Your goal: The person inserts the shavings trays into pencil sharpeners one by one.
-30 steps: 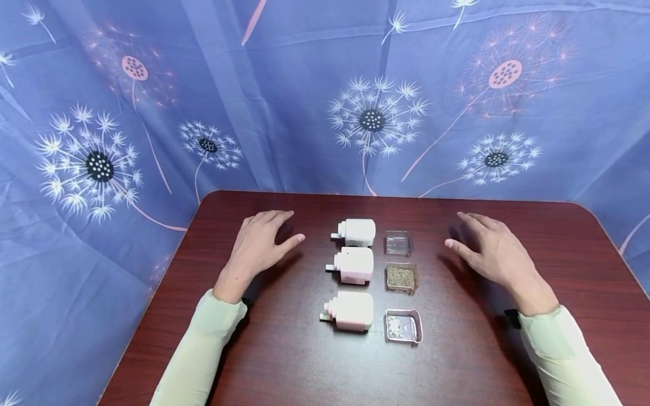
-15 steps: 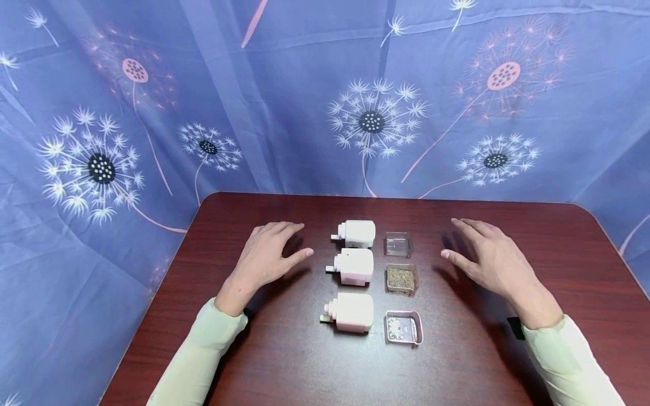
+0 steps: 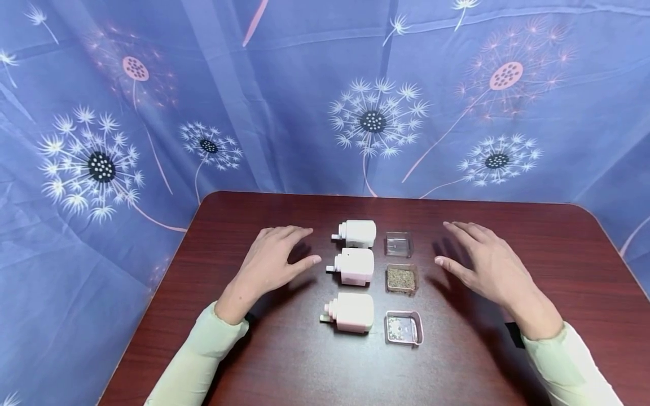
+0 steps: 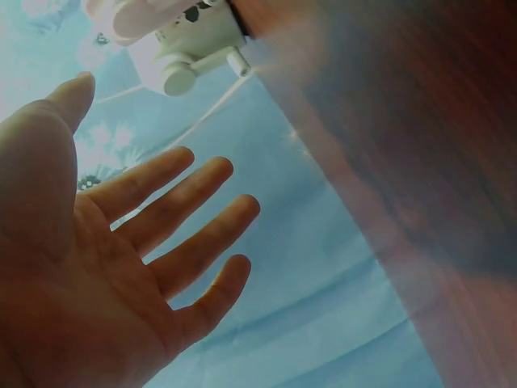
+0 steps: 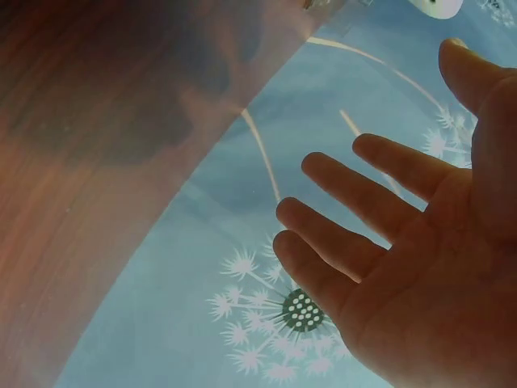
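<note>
My left hand hovers over the table, left of three small grinder-like devices, its fingers loosely extended and holding nothing. The devices, each with a small knob pointing left, stand in a column: a white one at the back, a pale pink one in the middle, a pinkish-cream one in front. To their right lie three small clear trays: the back tray, the middle tray with brownish-green bits, and the front tray with pale bits. Right of the trays is my right hand, fingers extended, touching nothing.
The dark red-brown wooden table has rounded back corners. Behind it and at its sides hangs a blue curtain printed with dandelions. Dark bands show at both wrists below the pale green sleeves.
Both hands have drifted inward, the left to the right and the right to the left, and slightly nearer the front. The devices and trays have stayed in place.
</note>
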Demonstrator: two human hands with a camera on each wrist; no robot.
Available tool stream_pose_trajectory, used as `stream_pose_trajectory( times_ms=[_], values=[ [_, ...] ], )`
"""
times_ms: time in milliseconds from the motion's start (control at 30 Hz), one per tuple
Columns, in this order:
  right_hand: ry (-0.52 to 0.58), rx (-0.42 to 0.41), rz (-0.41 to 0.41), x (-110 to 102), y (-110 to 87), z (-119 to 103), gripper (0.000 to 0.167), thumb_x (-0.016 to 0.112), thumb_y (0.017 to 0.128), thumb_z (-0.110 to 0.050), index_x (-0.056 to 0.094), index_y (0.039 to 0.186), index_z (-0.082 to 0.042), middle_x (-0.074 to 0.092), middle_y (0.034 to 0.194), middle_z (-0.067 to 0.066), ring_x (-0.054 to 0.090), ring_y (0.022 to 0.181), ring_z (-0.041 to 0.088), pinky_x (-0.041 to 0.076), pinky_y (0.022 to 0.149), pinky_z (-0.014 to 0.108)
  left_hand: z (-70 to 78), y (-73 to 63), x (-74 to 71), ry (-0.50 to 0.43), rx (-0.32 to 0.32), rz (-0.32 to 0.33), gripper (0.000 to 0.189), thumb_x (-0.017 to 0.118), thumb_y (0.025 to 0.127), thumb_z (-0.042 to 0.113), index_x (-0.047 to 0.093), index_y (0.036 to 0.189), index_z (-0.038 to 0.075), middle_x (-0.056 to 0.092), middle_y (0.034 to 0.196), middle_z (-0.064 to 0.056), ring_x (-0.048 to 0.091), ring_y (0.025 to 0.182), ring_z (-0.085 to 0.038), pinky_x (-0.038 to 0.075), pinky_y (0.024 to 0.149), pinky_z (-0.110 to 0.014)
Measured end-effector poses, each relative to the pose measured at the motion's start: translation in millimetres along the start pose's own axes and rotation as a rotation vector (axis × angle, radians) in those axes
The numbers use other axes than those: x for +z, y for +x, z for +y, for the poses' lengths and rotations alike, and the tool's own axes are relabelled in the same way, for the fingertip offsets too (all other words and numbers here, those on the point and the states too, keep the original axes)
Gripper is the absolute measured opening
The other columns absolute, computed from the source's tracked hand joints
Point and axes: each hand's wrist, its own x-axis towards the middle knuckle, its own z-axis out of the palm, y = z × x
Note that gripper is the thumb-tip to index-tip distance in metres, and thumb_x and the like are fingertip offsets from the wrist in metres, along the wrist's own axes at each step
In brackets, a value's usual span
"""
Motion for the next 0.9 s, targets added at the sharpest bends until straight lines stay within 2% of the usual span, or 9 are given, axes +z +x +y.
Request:
stream_pose_trajectory(
  times_ms=[333,633,900],
  values=[
    [0.012,-0.013,-0.030,-2.1,-11.6,-14.1,0.077,0.086,0.088,-0.040,0.057,0.152,-0.007,0.062,0.143,0.021,0.056,0.131,0.048,0.043,0.105,0.067,12.1,-8.5,-5.4,-0.016,0.050,0.018,0.069,0.064,0.097,0.068,0.065,0.146,0.020,0.068,0.139,0.001,0.063,0.130,-0.023,0.043,0.108,-0.047],
    [-0.017,-0.067,-0.033,-1.6,-19.9,-27.0,0.079,0.086,0.087,-0.044,0.059,0.151,-0.008,0.063,0.143,0.019,0.057,0.131,0.047,0.043,0.105,0.066,24.7,-15.9,-8.7,-0.019,0.099,0.018,0.069,0.064,0.096,0.069,0.067,0.144,0.020,0.068,0.136,0.003,0.064,0.126,-0.019,0.043,0.108,-0.045],
    [-0.022,-0.081,-0.073,-5.3,-24.8,-43.4,0.077,0.082,0.090,-0.050,0.058,0.151,-0.011,0.063,0.143,0.017,0.057,0.131,0.046,0.043,0.105,0.065,41.2,-22.8,-11.7,-0.030,0.184,0.032,0.067,0.071,0.093,0.066,0.069,0.140,0.018,0.071,0.130,0.005,0.067,0.117,-0.019,0.044,0.107,-0.043]
  ],
)
